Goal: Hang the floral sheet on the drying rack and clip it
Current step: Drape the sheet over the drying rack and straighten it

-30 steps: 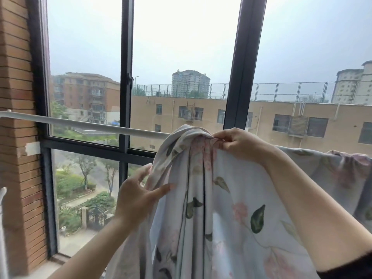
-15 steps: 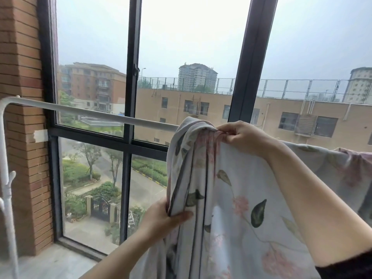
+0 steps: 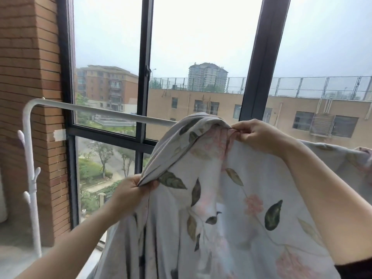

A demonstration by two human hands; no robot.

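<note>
floral sheet (image 3: 231, 198) | left hand (image 3: 130, 192) grips edge | right hand (image 3: 259, 135) pinches top fold

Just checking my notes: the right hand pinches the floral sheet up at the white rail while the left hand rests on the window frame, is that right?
Not quite: the left hand grips a fold of the sheet lower down, as the head view shows. The right hand does pinch it at the rail.

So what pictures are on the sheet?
Dark green leaves and pink flowers on a pale grey-white sheet, seen in the head view.
</note>
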